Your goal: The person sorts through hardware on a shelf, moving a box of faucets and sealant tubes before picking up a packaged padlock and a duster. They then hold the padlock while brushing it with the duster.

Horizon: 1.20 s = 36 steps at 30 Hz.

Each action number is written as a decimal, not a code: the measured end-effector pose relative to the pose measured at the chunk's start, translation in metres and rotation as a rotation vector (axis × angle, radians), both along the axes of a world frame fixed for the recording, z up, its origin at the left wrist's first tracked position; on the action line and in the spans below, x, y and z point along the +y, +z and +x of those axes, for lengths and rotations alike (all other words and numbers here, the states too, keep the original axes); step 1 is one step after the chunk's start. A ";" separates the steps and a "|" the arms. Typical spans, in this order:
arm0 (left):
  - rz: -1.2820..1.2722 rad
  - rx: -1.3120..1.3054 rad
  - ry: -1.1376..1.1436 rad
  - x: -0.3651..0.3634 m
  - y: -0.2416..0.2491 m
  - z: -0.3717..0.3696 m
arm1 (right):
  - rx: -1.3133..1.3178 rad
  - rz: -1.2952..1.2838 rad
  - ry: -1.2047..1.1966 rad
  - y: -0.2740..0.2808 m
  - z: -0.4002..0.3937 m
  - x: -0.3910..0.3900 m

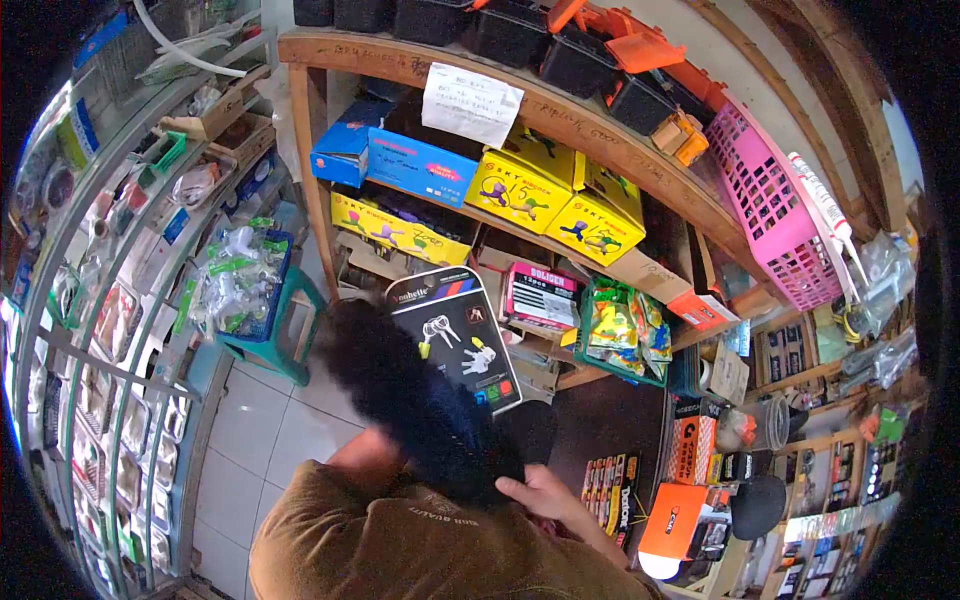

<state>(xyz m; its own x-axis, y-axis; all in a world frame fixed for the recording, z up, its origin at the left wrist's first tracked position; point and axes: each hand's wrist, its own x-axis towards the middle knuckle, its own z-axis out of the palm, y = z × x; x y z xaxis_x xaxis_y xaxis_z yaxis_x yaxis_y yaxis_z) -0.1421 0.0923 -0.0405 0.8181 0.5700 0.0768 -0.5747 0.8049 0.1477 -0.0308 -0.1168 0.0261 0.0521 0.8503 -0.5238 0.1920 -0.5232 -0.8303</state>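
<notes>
A dark, fluffy duster (430, 400) slants across the middle of the view, its upper end blurred. My right hand (540, 493) is closed at its lower edge, with the thumb against the dark pile; whatever handle it has is hidden. My left hand (372, 450) is on the left side of the duster, smeared and partly covered, so its fingers do not show. Just beyond the duster stands a black display card (455, 335) with pictures of keys, its left side covered. A brown shirt (400, 550) fills the bottom of the view.
Ahead, a wooden shelf (530, 95) holds blue boxes (420, 165), yellow boxes (520, 185) and a pink basket (770, 200). At left are a green stool (300, 350) bearing a basket of packets and a glass-fronted case (110, 370). Orange boxes (670, 520) stand at right.
</notes>
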 end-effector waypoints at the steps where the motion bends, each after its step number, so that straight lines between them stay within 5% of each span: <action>1: 0.000 0.000 -0.006 -0.002 0.005 0.000 | -0.158 0.069 0.117 0.004 -0.002 0.002; 2: -0.060 -0.049 -0.020 -0.005 0.012 -0.001 | 0.029 -0.028 -0.095 0.014 -0.003 0.005; 5: -0.249 -0.066 -0.039 -0.002 0.023 -0.003 | 0.039 -0.099 -0.293 0.012 -0.004 0.005; 7: 0.080 -0.120 -0.060 0.004 0.013 0.001 | 0.135 -0.029 -0.091 0.007 -0.003 0.007; 9: 0.145 0.072 0.070 -0.001 0.018 -0.003 | -0.041 0.005 0.140 0.015 0.002 0.006; 11: -0.088 -0.158 -0.049 -0.002 0.026 -0.010 | -0.076 -0.061 -0.066 0.013 0.005 0.005; 12: -0.170 -0.070 -0.022 0.006 -0.038 -0.010 | 0.044 -0.014 -0.294 0.009 0.009 0.008; 13: -0.226 -0.350 -0.162 0.006 -0.019 -0.013 | 0.164 0.036 -0.523 0.007 0.012 0.012; 15: -0.355 -0.559 -0.158 0.000 0.007 -0.016 | 0.112 0.001 -0.402 0.005 0.008 0.013; 17: -0.028 -0.057 0.025 0.000 0.007 -0.006 | 0.094 -0.017 0.052 -0.007 0.003 0.006; 18: -0.031 -0.064 0.026 0.001 0.005 -0.005 | 0.085 -0.011 0.076 -0.003 0.003 0.006; 19: -0.079 -0.074 0.014 0.002 0.001 -0.005 | 0.078 -0.019 0.081 0.005 0.000 0.010; 21: -0.181 -0.086 -0.008 -0.001 0.002 -0.011 | 0.106 -0.160 -0.432 0.023 -0.008 0.020; 23: -0.227 -0.136 0.003 -0.001 0.020 -0.014 | 0.113 -0.135 -0.340 0.011 -0.001 0.018; 25: -0.225 -0.134 0.003 0.002 0.021 -0.013 | -0.163 -0.023 0.193 -0.003 0.003 0.007; 26: -0.226 -0.134 0.002 0.003 0.020 -0.013 | -0.118 0.005 0.221 -0.010 0.005 0.005; 27: -0.234 -0.134 0.004 0.002 0.016 -0.013 | -0.123 0.004 0.223 0.001 0.000 0.009; 29: -0.259 -0.133 0.020 0.000 0.006 -0.015 | 0.092 -0.131 -0.341 0.032 -0.015 0.021; 31: -0.333 -0.106 0.103 0.004 0.013 -0.022 | 0.147 -0.127 -0.358 0.026 -0.014 0.016; 33: -0.184 -0.160 0.088 0.002 0.029 -0.030 | 0.191 -0.063 -0.070 0.018 -0.018 0.007; 36: -0.179 -0.109 0.125 0.006 0.005 -0.028 | 0.099 -0.113 -0.354 0.027 -0.023 0.010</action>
